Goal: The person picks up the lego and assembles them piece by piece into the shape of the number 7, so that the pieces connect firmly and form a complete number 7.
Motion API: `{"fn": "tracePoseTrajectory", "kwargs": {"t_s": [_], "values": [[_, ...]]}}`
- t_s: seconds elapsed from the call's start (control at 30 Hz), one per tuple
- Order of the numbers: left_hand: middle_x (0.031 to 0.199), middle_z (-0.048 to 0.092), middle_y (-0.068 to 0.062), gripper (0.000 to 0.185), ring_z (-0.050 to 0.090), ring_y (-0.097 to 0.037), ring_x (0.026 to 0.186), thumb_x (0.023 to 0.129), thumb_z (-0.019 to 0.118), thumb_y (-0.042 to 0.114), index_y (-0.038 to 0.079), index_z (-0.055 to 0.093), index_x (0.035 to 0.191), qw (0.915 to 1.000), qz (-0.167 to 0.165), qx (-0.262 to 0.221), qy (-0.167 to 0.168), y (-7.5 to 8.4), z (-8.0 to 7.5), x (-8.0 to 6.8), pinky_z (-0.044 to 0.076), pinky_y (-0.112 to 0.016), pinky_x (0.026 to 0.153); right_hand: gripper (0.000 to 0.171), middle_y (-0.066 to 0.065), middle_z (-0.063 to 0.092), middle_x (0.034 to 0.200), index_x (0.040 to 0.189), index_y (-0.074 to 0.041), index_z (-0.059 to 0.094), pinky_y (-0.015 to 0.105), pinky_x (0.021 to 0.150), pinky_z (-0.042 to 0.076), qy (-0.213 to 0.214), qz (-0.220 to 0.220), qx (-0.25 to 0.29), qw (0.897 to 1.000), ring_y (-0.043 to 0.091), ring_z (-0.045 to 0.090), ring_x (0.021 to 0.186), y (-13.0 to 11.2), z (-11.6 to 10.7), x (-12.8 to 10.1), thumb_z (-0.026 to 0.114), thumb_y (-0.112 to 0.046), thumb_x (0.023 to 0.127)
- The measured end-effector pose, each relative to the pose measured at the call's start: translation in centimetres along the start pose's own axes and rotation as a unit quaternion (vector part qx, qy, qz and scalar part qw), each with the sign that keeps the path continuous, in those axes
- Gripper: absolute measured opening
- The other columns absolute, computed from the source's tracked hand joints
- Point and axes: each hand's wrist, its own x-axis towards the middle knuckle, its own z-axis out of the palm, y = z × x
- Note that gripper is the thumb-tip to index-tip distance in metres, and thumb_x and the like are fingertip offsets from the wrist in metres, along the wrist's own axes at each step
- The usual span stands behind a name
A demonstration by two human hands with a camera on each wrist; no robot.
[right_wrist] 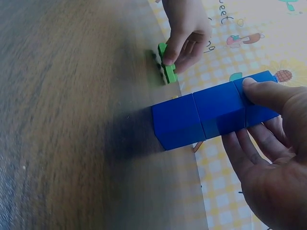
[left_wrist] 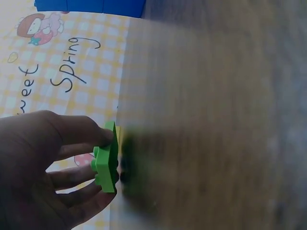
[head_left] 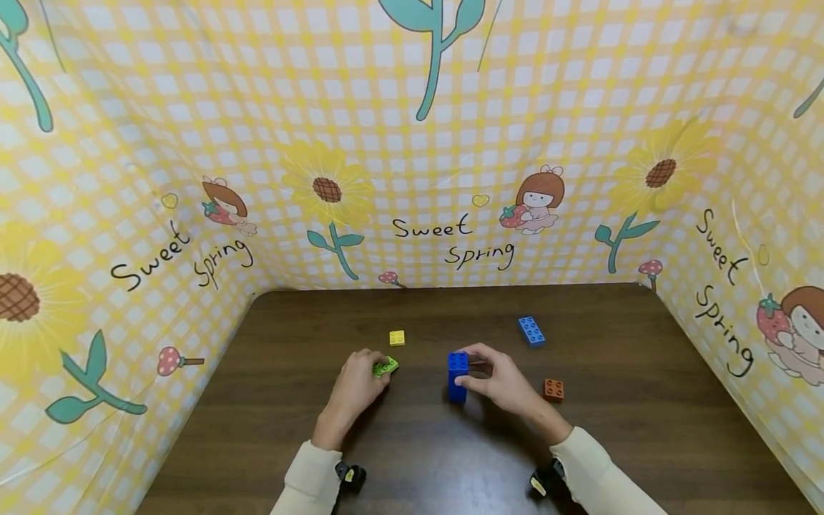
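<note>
My left hand [head_left: 359,381] grips a flat light-green toy brick [head_left: 388,366] between thumb and fingers. In the left wrist view the green brick [left_wrist: 106,165] stands on edge close over the table, its studs facing the palm. To the right, my right hand [head_left: 505,380] holds an upright stack of dark blue bricks [head_left: 458,386]. Thumb on one side and fingers on the other, it grips this stack near the top. Three blocks show in the stack [right_wrist: 201,117] in the right wrist view, its lower end close to the tabletop.
Behind the left hand lies a small yellow brick [head_left: 397,337]. A lighter blue brick [head_left: 531,331] is at the back right, and an orange-brown brick [head_left: 553,390] lies beside the right wrist. Checked cloth [head_left: 412,164] walls the dark wooden table [head_left: 296,315] at the back and sides.
</note>
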Motion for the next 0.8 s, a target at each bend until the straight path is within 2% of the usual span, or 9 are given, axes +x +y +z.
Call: {"fn": "tracePoseTrajectory", "kwargs": {"t_s": [0.17, 0.4, 0.5, 0.6, 0.8], "values": [[0.113, 0.071, -0.012, 0.021, 0.064, -0.02, 0.087, 0.092, 0.081, 0.009, 0.009, 0.077, 0.112, 0.9988, -0.016, -0.045, -0.013, 0.5, -0.8, 0.0, 0.055, -0.035, 0.073, 0.04, 0.019, 0.072, 0.129, 0.131, -0.004, 0.067, 0.048, 0.106, 0.057, -0.002, -0.001, -0.001, 1.0, 0.037, 0.07, 0.122, 0.1, 0.0, 0.0, 0.081, -0.012, 0.096], [0.117, 0.075, -0.01, 0.023, 0.065, -0.017, 0.09, 0.094, 0.079, 0.009, 0.012, 0.077, 0.117, 0.9949, 0.015, -0.098, -0.019, 2.4, -2.7, 0.4, 0.054, -0.033, 0.076, 0.039, 0.018, 0.072, 0.128, 0.131, -0.005, 0.067, 0.053, 0.107, 0.056, -0.006, -0.002, -0.007, 1.0, 0.038, 0.069, 0.122, 0.0, -0.1, 0.1, 0.081, -0.014, 0.096], [0.121, 0.076, -0.009, 0.025, 0.067, -0.017, 0.095, 0.094, 0.078, 0.009, 0.014, 0.078, 0.118, 0.9929, 0.042, -0.109, -0.021, 3.4, -3.5, 0.5, 0.055, -0.033, 0.079, 0.039, 0.018, 0.072, 0.129, 0.132, -0.005, 0.067, 0.053, 0.106, 0.056, -0.009, -0.002, -0.007, 1.0, 0.038, 0.069, 0.123, -0.1, -0.1, 0.2, 0.081, -0.014, 0.096], [0.122, 0.075, -0.009, 0.026, 0.067, -0.019, 0.098, 0.094, 0.077, 0.007, 0.014, 0.077, 0.119, 0.9895, 0.083, -0.115, -0.028, 4.6, -4.2, 0.5, 0.055, -0.032, 0.078, 0.04, 0.018, 0.072, 0.129, 0.132, -0.004, 0.067, 0.053, 0.106, 0.056, -0.009, -0.005, -0.009, 1.0, 0.038, 0.069, 0.123, -0.1, -0.1, 0.2, 0.08, -0.014, 0.097], [0.126, 0.075, -0.006, 0.028, 0.068, -0.022, 0.108, 0.095, 0.078, 0.006, 0.012, 0.075, 0.122, 0.9753, 0.175, -0.125, -0.048, 7.0, -5.3, 0.6, 0.057, -0.033, 0.085, 0.04, 0.015, 0.073, 0.129, 0.133, -0.006, 0.067, 0.053, 0.106, 0.056, -0.012, -0.008, -0.009, 1.0, 0.036, 0.07, 0.122, -0.3, -0.1, 0.3, 0.081, -0.015, 0.096]]}}
